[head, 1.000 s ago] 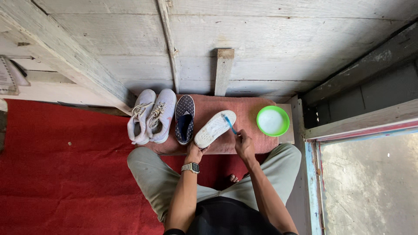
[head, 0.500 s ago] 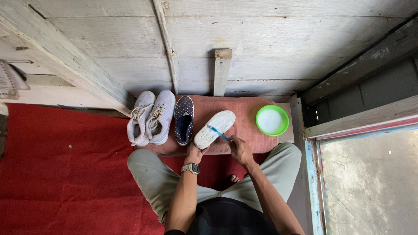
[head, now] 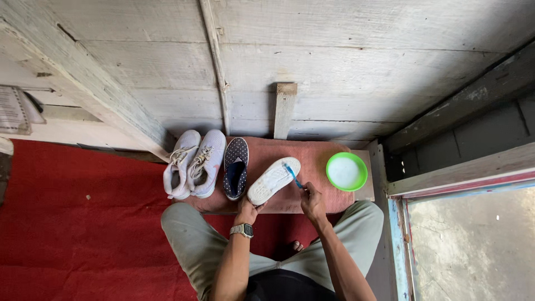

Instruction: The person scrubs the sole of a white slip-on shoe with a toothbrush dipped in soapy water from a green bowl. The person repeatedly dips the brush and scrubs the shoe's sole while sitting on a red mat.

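Holding the white shoe (head: 273, 180) sole up by its heel in my left hand (head: 248, 210), toe pointing up-right; my right hand (head: 313, 202) is closed around the blue toothbrush (head: 292, 175).

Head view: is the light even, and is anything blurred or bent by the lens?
In the head view, daylight is soft and fairly even; the wall planks are brightest, and shade lies under the dark frame at right. The shoe sole, blue brush and both hands, left and right, look sharp. Straight boards bow slightly near the edges.
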